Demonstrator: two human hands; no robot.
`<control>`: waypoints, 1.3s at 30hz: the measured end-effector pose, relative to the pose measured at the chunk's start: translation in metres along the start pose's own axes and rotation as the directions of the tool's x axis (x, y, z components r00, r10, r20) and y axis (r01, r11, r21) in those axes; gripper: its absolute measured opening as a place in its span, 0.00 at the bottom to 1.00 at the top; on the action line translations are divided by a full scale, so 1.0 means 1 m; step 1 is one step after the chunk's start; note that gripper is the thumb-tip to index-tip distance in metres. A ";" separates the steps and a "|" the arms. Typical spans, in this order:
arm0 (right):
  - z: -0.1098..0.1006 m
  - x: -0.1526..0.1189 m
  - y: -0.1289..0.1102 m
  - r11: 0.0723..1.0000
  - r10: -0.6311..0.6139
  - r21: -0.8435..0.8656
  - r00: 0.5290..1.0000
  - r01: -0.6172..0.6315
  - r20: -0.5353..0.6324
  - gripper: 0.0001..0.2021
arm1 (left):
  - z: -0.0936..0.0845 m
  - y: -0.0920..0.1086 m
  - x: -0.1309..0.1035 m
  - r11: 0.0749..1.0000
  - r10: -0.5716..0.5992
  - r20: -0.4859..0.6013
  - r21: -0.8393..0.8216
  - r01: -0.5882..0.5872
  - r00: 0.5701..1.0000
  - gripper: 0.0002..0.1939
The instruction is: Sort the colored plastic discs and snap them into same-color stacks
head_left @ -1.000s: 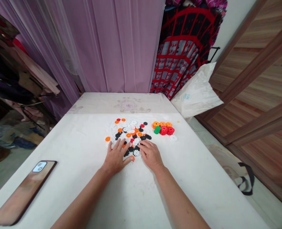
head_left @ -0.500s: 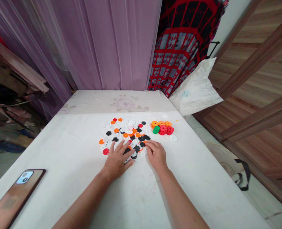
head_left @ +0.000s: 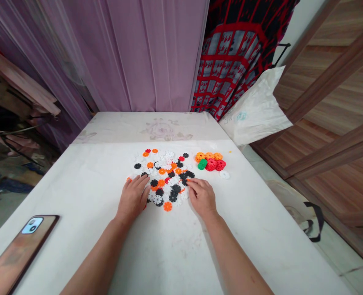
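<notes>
A loose pile of flat notched discs (head_left: pixel 167 206), in white, black, orange and red, lies spread on the white-covered table. My left hand (head_left: pixel 133 195) rests palm down on the pile's left edge, its fingers extended over some discs. At the right edge my right hand (head_left: pixel 202 196) has its fingers bent together at an orange and a black disc; whether it holds one is hidden. Beyond the right hand sit stacked discs: orange stacks (head_left: pixel 209 156), red stacks (head_left: pixel 211 165) and a green stack (head_left: pixel 202 164). A white disc (head_left: pixel 224 175) lies beside them.
A phone (head_left: pixel 21 254) lies face down at the table's left edge. Past the right edge are a white bag (head_left: pixel 255 112) and a wooden cabinet (head_left: pixel 332 98). A purple curtain (head_left: pixel 150 57) hangs behind the table (head_left: pixel 181 254).
My left hand has moved left, from the pile's lower middle to its left edge, uncovering black, white and orange discs. My right hand stays at the right edge. The view has shifted slightly.
</notes>
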State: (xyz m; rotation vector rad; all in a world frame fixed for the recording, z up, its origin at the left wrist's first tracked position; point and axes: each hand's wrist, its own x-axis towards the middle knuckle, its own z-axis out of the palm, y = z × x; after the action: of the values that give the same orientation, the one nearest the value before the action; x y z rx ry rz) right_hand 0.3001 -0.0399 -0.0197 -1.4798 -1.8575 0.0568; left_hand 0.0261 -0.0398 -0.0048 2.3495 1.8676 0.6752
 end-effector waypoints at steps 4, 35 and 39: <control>0.000 0.001 0.003 0.999 0.031 0.032 0.999 -0.030 -0.016 0.16 | -0.002 -0.010 0.014 0.991 -0.104 -0.096 -0.096 0.094 0.990 0.24; -0.026 -0.006 -0.007 0.993 -0.098 0.080 0.967 0.082 0.234 0.14 | -0.007 -0.016 0.025 0.743 -0.536 -0.145 -0.547 0.385 0.831 0.23; -0.024 -0.003 -0.010 0.990 -0.133 0.071 0.961 0.119 0.241 0.13 | -0.009 -0.018 0.027 0.675 -0.589 -0.138 -0.626 0.391 0.796 0.20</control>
State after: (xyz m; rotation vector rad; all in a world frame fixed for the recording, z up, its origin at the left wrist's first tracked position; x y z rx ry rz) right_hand 0.3059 -0.0556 0.0002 -1.3625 -2.1265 0.2392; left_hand 0.0111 -0.0121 0.0054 1.3182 1.9252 1.3758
